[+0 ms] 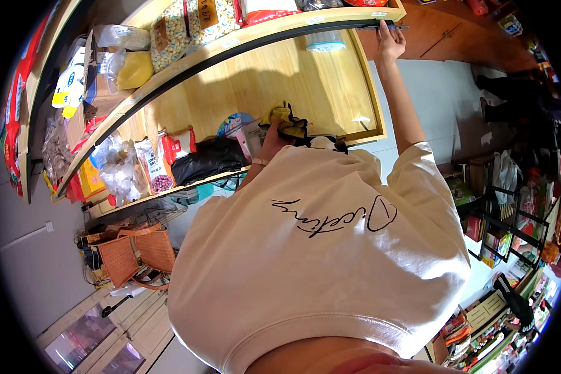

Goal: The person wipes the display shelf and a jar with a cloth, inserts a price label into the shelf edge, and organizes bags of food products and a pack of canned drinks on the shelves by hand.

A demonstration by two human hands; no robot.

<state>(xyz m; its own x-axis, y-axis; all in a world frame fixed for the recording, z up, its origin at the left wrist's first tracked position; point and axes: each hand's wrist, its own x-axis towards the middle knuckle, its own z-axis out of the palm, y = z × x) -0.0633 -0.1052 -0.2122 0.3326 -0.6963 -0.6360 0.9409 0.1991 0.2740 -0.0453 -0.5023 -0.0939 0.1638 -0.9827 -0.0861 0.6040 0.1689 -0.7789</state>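
Observation:
In my left hand (272,140) is a bunched yellow cloth (280,113) with black edging, held over the bare wooden shelf board (215,89). My right arm reaches far forward on the right. The fingers of my right hand (391,44) are at the end of the black strip (318,27) along the upper shelf's front edge, and seem to grip it. Left of the cloth, a black plastic bag (210,160) lies near the board's front edge. Part of my left hand is hidden by the cloth and my white shirt (318,271).
Bags of pale round seeds (168,39) fill the shelf above. Red-and-white packets (180,145) and a clear plastic bag (121,173) sit at the left. An orange woven basket (135,255) stands below. Dark-clothed people (519,100) are at the far right, beside black racks (509,219).

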